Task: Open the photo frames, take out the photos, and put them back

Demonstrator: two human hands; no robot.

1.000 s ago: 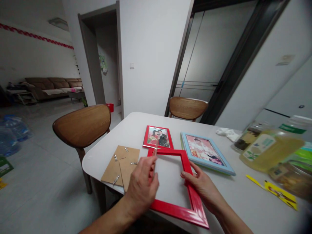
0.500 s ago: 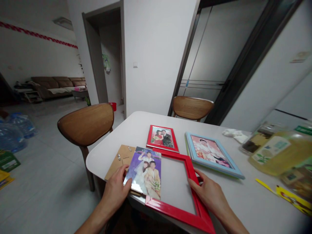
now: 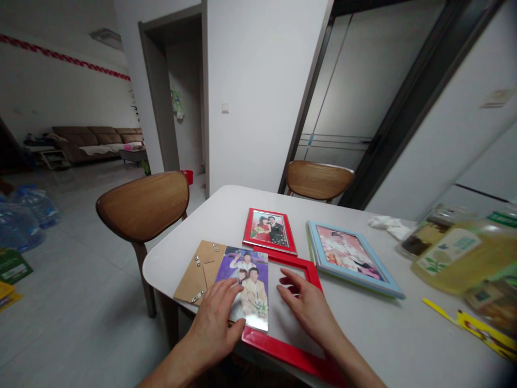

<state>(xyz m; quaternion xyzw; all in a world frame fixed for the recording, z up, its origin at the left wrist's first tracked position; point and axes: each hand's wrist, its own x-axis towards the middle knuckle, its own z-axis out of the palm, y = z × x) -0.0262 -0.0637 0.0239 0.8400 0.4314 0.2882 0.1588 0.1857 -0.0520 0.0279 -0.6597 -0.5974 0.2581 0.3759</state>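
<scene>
A glossy wedding photo (image 3: 256, 293) with a purple background lies partly on a brown backing board (image 3: 194, 269) with metal clips and partly over the left side of an empty red picture frame (image 3: 278, 347). My left hand (image 3: 216, 315) rests over the photo's lower left part, fingers spread, covering some of it. Above the frame's opening hovers my right hand (image 3: 305, 304), its fingers curved and apart with nothing between them. Just beyond stands a smaller red framed photo (image 3: 270, 230), lying flat. To the right is a light blue framed photo (image 3: 349, 253), resting on something green-edged.
On the white table's (image 3: 226, 210) right side are a large oil bottle (image 3: 460, 253), a jar (image 3: 424, 229), white tissue (image 3: 390, 223) and a yellow-handled tool (image 3: 484, 331). Wooden chairs (image 3: 145, 205) stand at the left and far sides. Water bottles (image 3: 36, 207) sit on the floor.
My right hand has let go of the red frame's right side and moved left over its opening. My left hand has shifted from the photo's left edge onto its surface.
</scene>
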